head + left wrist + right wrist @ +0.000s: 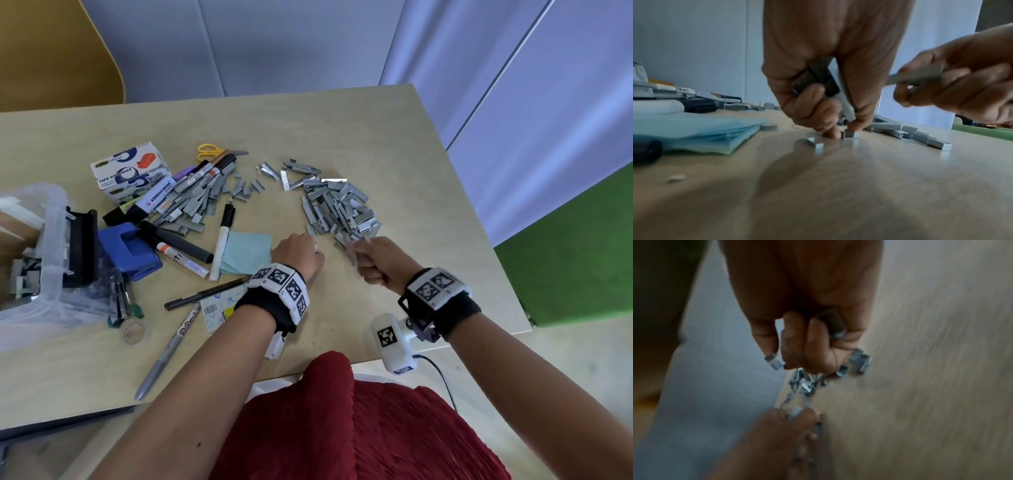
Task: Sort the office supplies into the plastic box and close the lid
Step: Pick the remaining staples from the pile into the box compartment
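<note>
Left hand: our left hand [298, 251] grips a bundle of staple strips [816, 78] in curled fingers, and its fingertips [833, 133] pinch a short strip [850, 134] on the table [394, 137], just near of the right pile.
Right hand: our right hand [383, 258] is closed round more staples [860, 361], some poking out below the fingers; it hangs at the near edge of the right pile.
Right pile: a loose heap of staples [342, 209], grey, shiny, short flat bars, lies mid-table, far of both hands.
Left pile: a second heap [195, 202] lies further left, tangled with markers [212, 168] and a highlighter [150, 202].
Box: the plastic box [51, 240], clear and thin-walled, sits at the far left edge with staples already inside; whether it has a lid on we cannot tell.
Beside the box: a blue hole punch [126, 246], a black block [82, 250] and a cardboard tape dispenser carton [130, 168].
Near the left hand: a pale blue notepad [246, 251], soft-edged, touches a white marker [222, 243]; a black pen [205, 294] and a silver pen [168, 356] lie nearer us.
Far: yellow scissors [209, 150].
</note>
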`<state>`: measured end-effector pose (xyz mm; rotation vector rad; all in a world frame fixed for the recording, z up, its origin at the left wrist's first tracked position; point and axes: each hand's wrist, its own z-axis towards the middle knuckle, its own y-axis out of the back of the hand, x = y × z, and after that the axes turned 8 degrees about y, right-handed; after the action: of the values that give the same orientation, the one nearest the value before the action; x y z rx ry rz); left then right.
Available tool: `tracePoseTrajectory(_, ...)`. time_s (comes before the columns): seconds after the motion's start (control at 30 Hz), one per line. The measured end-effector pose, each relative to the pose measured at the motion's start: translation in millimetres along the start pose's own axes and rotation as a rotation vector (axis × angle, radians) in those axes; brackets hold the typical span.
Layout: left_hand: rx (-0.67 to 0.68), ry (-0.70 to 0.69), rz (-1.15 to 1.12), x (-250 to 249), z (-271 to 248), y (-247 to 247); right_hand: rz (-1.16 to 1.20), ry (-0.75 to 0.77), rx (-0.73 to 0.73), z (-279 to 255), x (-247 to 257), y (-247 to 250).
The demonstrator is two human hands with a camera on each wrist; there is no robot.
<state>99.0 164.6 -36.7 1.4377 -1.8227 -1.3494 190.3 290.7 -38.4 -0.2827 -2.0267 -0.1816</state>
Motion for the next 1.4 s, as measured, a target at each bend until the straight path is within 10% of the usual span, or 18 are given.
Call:
tracePoseTrajectory(0.1,0.019,0.036,-0.091,2.9,3.0,-1.3,0.539,-0.039,0.107,-3.9,8.5,4.2)
tracePoseTrajectory(0.23,0.018,0.039,-0.189,9.6,7.6,-5.0,0.56,0.008,0.096,0.9,16.4,6.9)
tracePoseTrajectory(0.53,0.055,0.091,-0.461,17.6,10.3,-9.8,0.083,0.093,-0.175,20.4,22.8,22.0)
tracePoseTrajectory(0.67,0.03,0.094,-0.672,22.1,15.7,-2.9,-0.576,0.198,-0.278,30.7,19.6,25.3)
tracePoseTrajectory(1.07,0.052,0.153,-1.038,17.1,14.3,13.6,-1.391,0.14,-0.07,20.6,13.9,-32.5)
tracePoseTrajectory(1.4,-0.085,0.15,-1.4,63.6,-15.7,97.2,-0.488,0.107,-0.054,34.1,44.6,-59.4)
